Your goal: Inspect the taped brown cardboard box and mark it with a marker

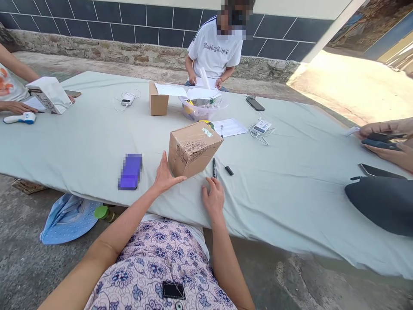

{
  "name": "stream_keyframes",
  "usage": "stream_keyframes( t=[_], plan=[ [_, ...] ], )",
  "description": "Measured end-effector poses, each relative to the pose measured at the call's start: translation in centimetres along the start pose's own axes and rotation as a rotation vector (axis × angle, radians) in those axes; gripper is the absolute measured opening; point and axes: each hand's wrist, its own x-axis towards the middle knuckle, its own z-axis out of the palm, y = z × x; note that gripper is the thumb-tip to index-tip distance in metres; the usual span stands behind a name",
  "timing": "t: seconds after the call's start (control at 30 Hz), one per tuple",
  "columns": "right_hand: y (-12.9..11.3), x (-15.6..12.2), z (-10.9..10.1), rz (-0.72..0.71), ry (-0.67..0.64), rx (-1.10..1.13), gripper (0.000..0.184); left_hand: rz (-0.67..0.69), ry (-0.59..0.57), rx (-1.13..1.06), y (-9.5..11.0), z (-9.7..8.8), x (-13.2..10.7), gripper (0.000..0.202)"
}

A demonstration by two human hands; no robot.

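A brown cardboard box (195, 150) with clear tape, a checkered label and dark scribbled lines is in front of me on the cloth-covered table. My left hand (166, 175) grips its near left corner, thumb along the bottom front and fingers against the left side. To the right of the box, my right hand (214, 197) lies on the cloth, fingers apart and loosely bent, holding nothing. Just beyond its fingertips is an uncapped black marker (214, 168). The marker's black cap (229, 170) lies separately to the right.
A purple phone (130, 171) lies left of my hand. Behind the box are a plastic basket (204, 113), a second box (158, 103) and a written sheet (232, 127). A person (214, 51) sits opposite; other people's hands work at both ends. A dark cap-like object (380, 204) lies right.
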Motion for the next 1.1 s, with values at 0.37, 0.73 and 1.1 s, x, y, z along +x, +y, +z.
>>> stream_keyframes(
  t=[0.37, 0.73, 1.1],
  plan=[
    [-1.4, -0.7, -0.9, 0.123, 0.05, 0.279, 0.062, -0.003, 0.044, -0.554, -1.9, 1.5, -0.7, 0.131],
    [-6.9, -0.4, 2.7, 0.085, -0.255, 0.972, 0.128, -0.015, -0.048, -0.92, -0.1, 1.7, -2.6, 0.112],
    [-6.0, -0.8, 1.6, 0.219, -0.119, 1.208, 0.087, -0.196, -0.266, -1.022, 0.1, 2.6, -3.4, 0.126]
  ],
)
